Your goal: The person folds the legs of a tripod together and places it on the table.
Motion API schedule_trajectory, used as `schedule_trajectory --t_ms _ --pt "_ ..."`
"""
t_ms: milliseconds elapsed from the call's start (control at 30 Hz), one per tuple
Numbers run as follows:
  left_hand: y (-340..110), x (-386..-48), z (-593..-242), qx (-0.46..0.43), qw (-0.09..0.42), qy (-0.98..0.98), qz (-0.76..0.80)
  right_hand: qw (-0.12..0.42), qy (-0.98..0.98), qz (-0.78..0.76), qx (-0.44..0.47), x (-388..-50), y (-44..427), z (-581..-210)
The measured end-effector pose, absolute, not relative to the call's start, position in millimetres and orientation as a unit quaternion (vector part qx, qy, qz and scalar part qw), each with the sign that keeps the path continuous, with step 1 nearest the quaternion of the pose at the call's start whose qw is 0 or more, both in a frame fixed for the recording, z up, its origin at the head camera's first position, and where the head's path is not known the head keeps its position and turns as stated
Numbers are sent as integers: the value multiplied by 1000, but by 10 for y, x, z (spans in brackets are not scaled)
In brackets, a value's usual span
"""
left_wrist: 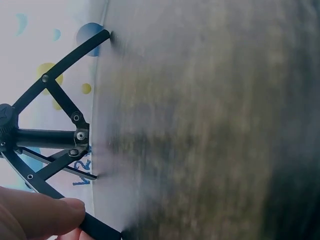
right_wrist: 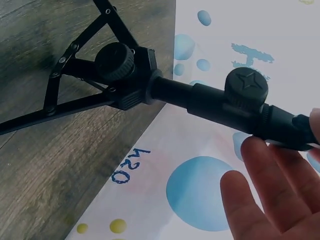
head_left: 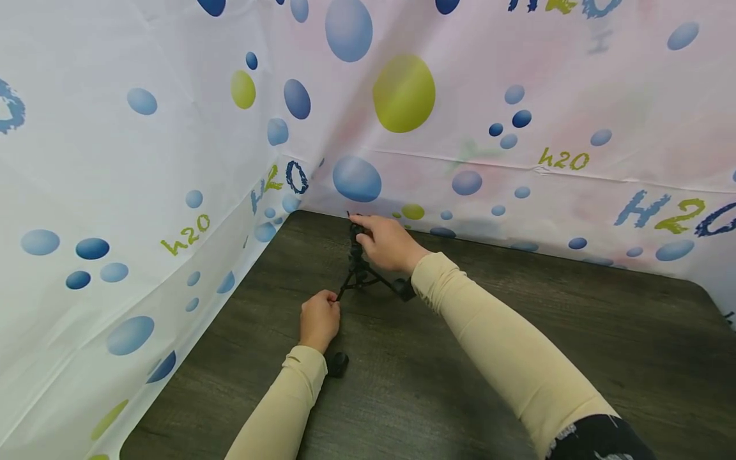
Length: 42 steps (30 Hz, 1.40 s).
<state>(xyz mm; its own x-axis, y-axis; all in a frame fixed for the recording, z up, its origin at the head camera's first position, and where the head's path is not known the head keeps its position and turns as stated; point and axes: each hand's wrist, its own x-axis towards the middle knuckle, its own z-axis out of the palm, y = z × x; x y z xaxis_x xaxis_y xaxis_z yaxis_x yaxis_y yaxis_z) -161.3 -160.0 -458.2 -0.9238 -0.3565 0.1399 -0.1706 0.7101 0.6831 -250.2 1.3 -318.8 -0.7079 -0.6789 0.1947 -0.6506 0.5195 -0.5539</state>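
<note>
"Logging tripod point(head_left: 356, 252): where's it placed?"

"Stood upright on surface point(head_left: 460, 364), near the far left corner. Black, legs spread."

"Left grip point(head_left: 319, 321)?"

"Grasping. One leg point(left_wrist: 100, 227) is pinched low down, thumb point(left_wrist: 47, 210) laid across it, fingers mostly hidden behind."

"Leg layout?"

"Three are seen; two are plainly tied by braces point(left_wrist: 61, 99) to the centre tube point(left_wrist: 47, 137). Surface is blurred in left wrist view."

"Right grip point(head_left: 392, 245)?"

"Grasping too. Tripod's top end point(right_wrist: 282, 125) is held between fingertips and thumb; thumb is mostly cut off in right wrist view. One finger is kept clear of it."

"Knobs?"

"Two. Upper knob point(right_wrist: 247, 86), marked with a star, is set just beside the held part; lower knob point(right_wrist: 114, 61) is set by the hub point(right_wrist: 142, 85)."

"Around it?"

"Sheet point(head_left: 69, 172) is seen behind and to the left, printed with coloured dots and H2O lettering. Forearms are covered by pale sleeves point(head_left: 506, 345)."
</note>
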Motion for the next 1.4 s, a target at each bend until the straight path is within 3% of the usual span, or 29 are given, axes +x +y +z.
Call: schedule_trajectory --t_ms 833,1400 --pt "-1592 -1640 -4594 141 129 -918 -347 3 868 -318 -382 -2481 35 -3209" --pt "-1620 -1652 -4628 133 129 -924 -336 29 867 -321 -379 -2526 48 -3234"
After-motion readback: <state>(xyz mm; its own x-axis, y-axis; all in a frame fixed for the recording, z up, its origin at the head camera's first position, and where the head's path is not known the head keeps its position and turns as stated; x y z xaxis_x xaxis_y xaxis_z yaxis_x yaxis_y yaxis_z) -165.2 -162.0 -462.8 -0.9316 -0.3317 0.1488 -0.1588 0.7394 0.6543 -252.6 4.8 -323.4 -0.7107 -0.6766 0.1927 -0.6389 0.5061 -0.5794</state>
